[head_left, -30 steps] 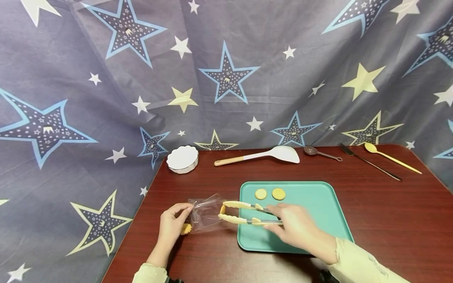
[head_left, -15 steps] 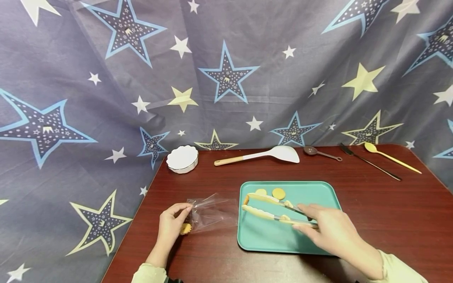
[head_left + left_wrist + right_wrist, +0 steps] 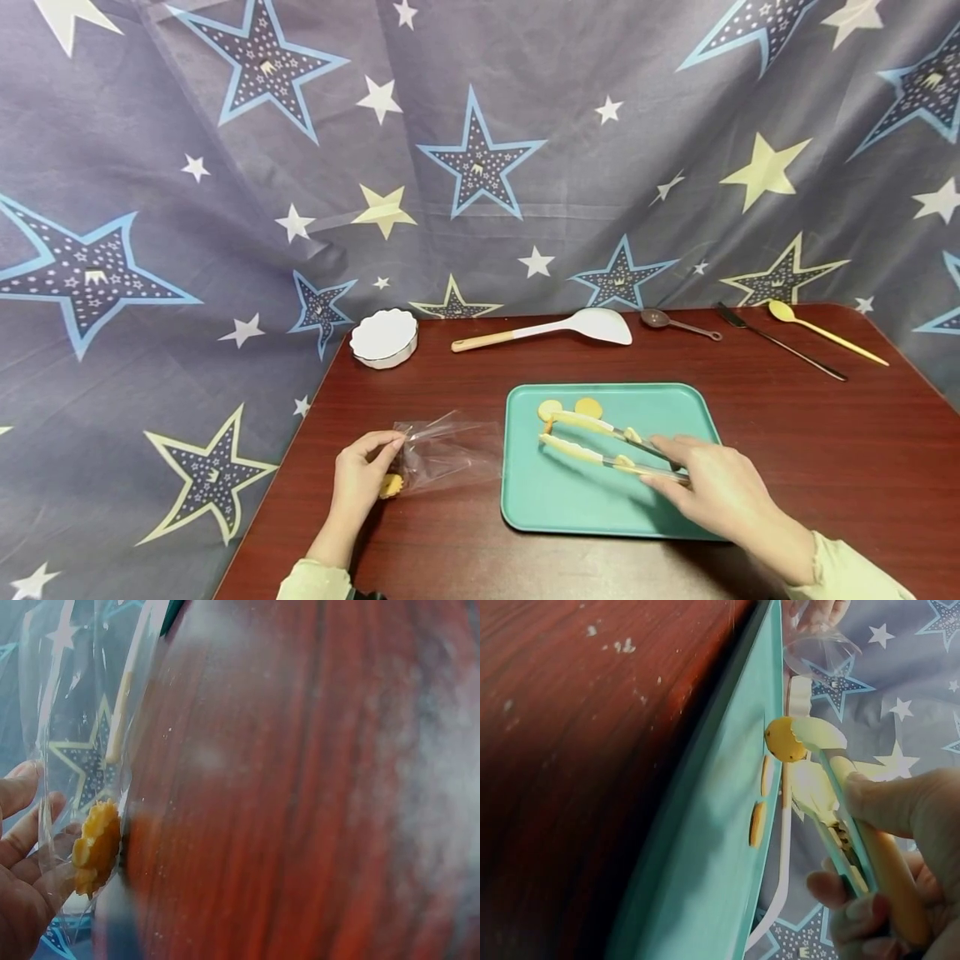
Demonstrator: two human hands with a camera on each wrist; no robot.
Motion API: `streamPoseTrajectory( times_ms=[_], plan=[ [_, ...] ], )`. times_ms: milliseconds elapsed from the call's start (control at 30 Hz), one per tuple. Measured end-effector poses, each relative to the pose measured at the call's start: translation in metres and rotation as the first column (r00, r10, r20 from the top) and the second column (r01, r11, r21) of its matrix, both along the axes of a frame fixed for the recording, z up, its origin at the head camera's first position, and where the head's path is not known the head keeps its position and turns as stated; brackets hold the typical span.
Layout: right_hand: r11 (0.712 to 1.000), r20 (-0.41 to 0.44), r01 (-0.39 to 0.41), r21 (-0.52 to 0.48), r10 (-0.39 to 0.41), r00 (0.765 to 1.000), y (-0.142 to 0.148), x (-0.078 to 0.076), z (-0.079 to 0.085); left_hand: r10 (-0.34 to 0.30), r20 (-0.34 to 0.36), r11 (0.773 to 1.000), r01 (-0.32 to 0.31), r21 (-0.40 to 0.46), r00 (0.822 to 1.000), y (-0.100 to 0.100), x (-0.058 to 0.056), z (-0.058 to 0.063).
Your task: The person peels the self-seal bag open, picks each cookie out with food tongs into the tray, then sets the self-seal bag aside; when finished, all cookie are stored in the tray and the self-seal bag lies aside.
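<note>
My left hand (image 3: 360,471) pinches a clear plastic bag (image 3: 453,454) by its left end, on the table left of the tray. A yellow scalloped cookie (image 3: 97,847) lies inside the bag, beside my fingers. My right hand (image 3: 716,483) grips a pair of tongs (image 3: 603,450) with cream tips and metal arms. Between the tips, a round golden cookie (image 3: 782,739) is held on edge, above the teal tray (image 3: 600,508). Two more round cookies lie flat near the tray's back left: a paler one (image 3: 549,409) and a deeper yellow one (image 3: 588,407).
Along the table's (image 3: 450,558) back edge lie a white fluted dish (image 3: 384,337), a white spatula (image 3: 600,325), a brown measuring spoon (image 3: 656,318), a slim dark brush-like tool (image 3: 783,343) and a yellow spoon (image 3: 825,333). A star-patterned curtain (image 3: 480,242) hangs behind.
My right hand has moved the tongs and their cookie rightward from the bag's open end to above the tray. My left hand has stayed on the bag.
</note>
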State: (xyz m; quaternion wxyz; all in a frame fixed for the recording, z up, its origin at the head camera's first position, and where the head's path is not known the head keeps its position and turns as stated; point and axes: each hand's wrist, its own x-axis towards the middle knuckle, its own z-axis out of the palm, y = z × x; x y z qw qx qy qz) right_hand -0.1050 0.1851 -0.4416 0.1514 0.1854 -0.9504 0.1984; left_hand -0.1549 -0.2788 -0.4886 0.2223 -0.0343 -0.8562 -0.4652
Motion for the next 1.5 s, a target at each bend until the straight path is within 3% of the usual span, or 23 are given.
streamPoseTrajectory(
  times_ms=[300, 733, 1200, 1500],
  plan=[
    [0.998, 0.049, -0.002, 0.064, -0.001, 0.999, 0.013, 0.007, 0.001, -0.001, 0.004, 1.000, 0.001, 0.030, 1.000, -0.001, 0.000, 0.000],
    [0.998, 0.103, 0.008, 0.068, -0.015, 0.995, 0.002, -0.002, 0.000, 0.014, 0.001, 1.000, -0.014, 0.002, 1.000, -0.002, 0.003, 0.000],
    [0.999, 0.026, -0.001, 0.043, 0.000, 1.000, -0.004, 0.004, 0.004, 0.007, 0.009, 1.000, -0.007, 0.022, 1.000, -0.002, 0.002, 0.001],
    [0.995, -0.110, -0.098, -0.017, 0.096, 0.989, -0.029, -0.001, 0.011, 0.003, 0.003, 1.000, -0.004, 0.019, 1.000, -0.001, 0.003, 0.001]
  ],
)
